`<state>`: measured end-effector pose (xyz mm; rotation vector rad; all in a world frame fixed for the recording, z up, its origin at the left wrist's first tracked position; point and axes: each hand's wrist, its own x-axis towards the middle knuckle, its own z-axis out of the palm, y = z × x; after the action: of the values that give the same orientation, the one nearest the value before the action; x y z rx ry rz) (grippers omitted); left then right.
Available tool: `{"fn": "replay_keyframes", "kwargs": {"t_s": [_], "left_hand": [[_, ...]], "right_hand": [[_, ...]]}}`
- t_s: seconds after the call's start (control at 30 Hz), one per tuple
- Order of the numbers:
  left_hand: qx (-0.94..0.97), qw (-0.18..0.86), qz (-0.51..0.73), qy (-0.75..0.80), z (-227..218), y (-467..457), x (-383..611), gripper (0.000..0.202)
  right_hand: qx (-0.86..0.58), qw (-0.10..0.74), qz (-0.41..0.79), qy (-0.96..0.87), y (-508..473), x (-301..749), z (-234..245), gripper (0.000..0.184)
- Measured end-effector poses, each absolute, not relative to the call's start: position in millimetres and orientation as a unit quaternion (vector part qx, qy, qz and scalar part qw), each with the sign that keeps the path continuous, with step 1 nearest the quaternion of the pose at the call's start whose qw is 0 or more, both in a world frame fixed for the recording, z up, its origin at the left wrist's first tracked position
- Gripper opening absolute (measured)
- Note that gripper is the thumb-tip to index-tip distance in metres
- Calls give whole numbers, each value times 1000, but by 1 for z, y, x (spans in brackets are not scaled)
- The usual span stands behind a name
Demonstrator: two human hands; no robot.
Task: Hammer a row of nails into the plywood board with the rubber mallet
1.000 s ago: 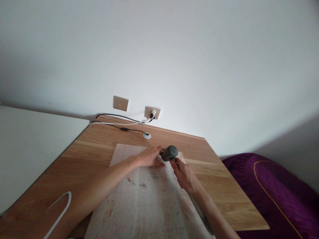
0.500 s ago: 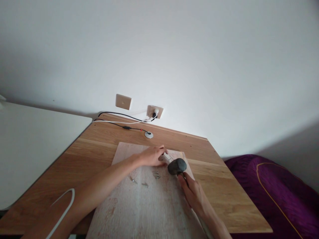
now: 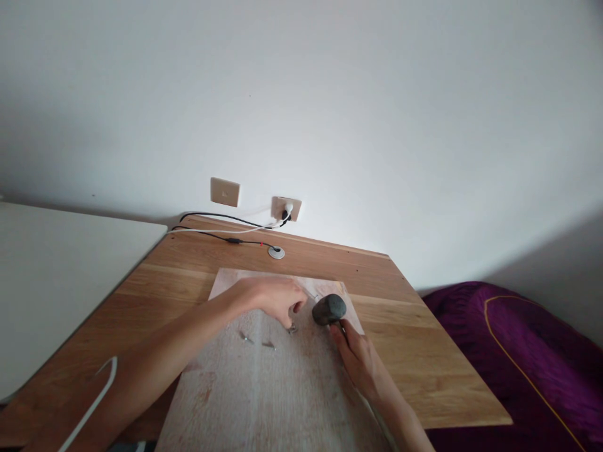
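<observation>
My right hand (image 3: 355,355) is wrapped round the handle of a mallet (image 3: 330,309) with a dark, rubber-like head. The head rests on or hovers just over a pale wooden board (image 3: 264,395); I cannot tell which. Over the board, my left hand (image 3: 281,301) bends down with curled fingers, the tips pinched at a little group of small metal fasteners (image 3: 292,329), mostly hidden by them. Nearer me on the board lie a loose metal fastener (image 3: 245,338) and another metal fastener (image 3: 270,346). Between hand and mallet head a small pale piece (image 3: 313,295) shows partly.
The board lies on a wooden desk (image 3: 409,351) against a white wall. Cables (image 3: 226,231) run along the desk's back to a wall socket (image 3: 286,208), near a round cable grommet (image 3: 276,252). A white surface (image 3: 70,270) adjoins left; purple fabric (image 3: 475,339) lies right.
My left hand has left the pale piece near the mallet head and come down toward me to the group of fasteners. My right hand keeps the mallet in nearly the same place.
</observation>
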<state>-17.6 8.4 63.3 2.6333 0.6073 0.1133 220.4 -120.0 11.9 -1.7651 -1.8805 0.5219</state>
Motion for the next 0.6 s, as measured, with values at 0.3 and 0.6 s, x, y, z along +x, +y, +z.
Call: {"fn": "replay_keyframes", "kwargs": {"t_s": [0.3, 0.6], "left_hand": [[950, 203, 3, 238, 52, 1, -6, 18], [944, 217, 65, 239, 63, 28, -27, 23]], "right_hand": [[-640, 254, 247, -682, -120, 220, 15, 40], [-660, 231, 264, -664, -117, 222, 15, 42]]}}
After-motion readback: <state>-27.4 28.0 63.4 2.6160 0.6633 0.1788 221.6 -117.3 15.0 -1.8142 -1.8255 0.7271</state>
